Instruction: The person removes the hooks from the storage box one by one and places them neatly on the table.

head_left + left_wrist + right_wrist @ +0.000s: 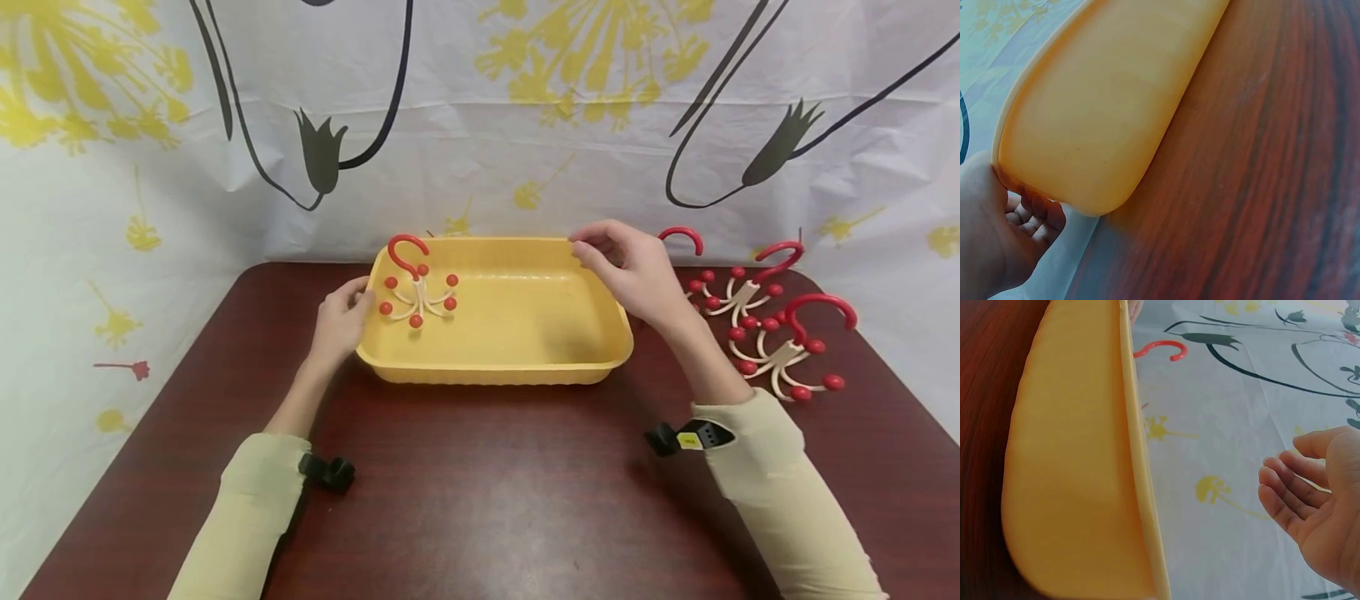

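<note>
A yellow plastic tray (510, 375) lies on the table with its long side facing me. My left hand (342, 321) grips its left end, thumb at the rim and fingers curled underneath, as the left wrist view shows. Over the far right corner my right hand (628, 268) hovers with loosely bent fingers. The right wrist view has this hand apart from the rim, holding nothing. Inside the tray, at the left, stands a hook hanger (418, 298) with a red hook and several cream arms tipped with red balls.
To the right of the tray are more such hangers: a near one (783, 354), one behind it (742, 296), and another whose red hook (684, 235) shows partly behind my right hand. A patterned white cloth (465, 167) hangs behind the dark red table (480, 483).
</note>
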### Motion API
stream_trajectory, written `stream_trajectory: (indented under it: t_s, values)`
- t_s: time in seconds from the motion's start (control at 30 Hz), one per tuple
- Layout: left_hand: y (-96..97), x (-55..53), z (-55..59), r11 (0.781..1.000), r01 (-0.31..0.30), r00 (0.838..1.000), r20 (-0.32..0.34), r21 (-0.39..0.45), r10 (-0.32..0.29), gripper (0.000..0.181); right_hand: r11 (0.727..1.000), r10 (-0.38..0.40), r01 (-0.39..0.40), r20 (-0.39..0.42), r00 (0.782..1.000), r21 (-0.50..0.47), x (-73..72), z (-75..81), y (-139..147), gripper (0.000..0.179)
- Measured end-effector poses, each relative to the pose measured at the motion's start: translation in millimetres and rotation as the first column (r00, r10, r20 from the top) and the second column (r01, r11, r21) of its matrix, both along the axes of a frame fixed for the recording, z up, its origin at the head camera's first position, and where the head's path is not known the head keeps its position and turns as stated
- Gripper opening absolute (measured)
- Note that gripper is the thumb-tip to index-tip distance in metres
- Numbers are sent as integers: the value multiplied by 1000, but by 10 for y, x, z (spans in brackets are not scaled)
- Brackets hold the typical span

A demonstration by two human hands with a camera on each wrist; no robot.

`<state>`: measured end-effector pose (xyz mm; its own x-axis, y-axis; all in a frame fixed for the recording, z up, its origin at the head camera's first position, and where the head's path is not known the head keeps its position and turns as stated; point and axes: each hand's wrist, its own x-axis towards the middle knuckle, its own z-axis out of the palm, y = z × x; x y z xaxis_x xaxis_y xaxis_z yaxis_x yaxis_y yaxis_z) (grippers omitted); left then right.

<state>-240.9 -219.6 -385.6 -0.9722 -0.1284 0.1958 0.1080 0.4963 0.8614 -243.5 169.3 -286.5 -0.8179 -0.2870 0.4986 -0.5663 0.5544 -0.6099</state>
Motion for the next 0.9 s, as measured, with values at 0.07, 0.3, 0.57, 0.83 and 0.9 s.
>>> stream_trajectory:
  t_s: [0.07,0.3,0.57,0.83,0.9]
  values:
    - [3,3,-3,1000,2,1000,2,2,-2,42,1000,13,-13,10,1000,-3,-26,-7,-68,24]
    - [13,16,1,1000,4,1000,2,-4,-4,42,998,62,-61,38,997,-20,-78,-27,-294,24]
    - [1,29,22,1000,1,1000,5,-14,-1,43,993,108,-104,62,992,-55,-147,-68,-586,24]
    - [2,17,17,1000,1,1000,0,-7,-1,42,985,162,-154,113,980,-73,-184,-109,-886,25]
    - [1,14,12,1000,-3,1000,-8,-9,3,42,984,170,-161,121,978,-78,-200,-131,-961,24]
